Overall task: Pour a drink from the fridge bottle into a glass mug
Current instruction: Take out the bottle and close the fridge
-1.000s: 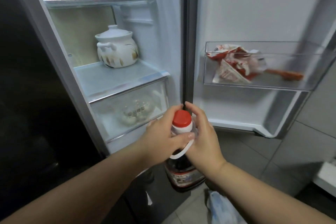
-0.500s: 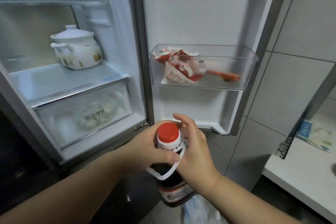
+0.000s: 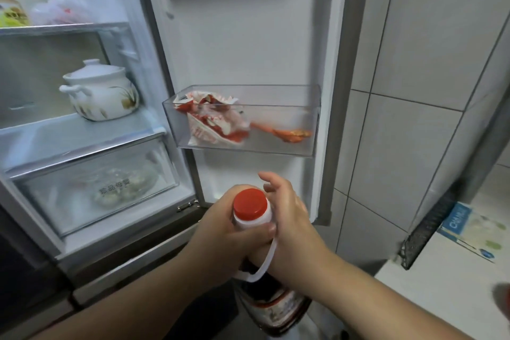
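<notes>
A dark-filled bottle (image 3: 271, 309) with a red cap (image 3: 250, 201), a white neck and a white loop handle is held upright in front of the open fridge. My left hand (image 3: 231, 232) grips its neck just under the cap. My right hand (image 3: 289, 218) is against the far right side of the neck, its fingers loosely bent and its fingertips lifted off the bottle. No glass mug is in view.
The fridge door (image 3: 248, 36) stands open with a clear bin (image 3: 303, 149) holding a red-and-white packet and an orange spoon. A white lidded pot (image 3: 102, 94) sits on a shelf above a drawer (image 3: 93, 188). A white counter (image 3: 447, 284) lies at the right by tiled wall.
My view has swung right, so the fridge slid left and the counter came in. The bottle stays in both hands; the right hand's fingers have loosened from the neck.
</notes>
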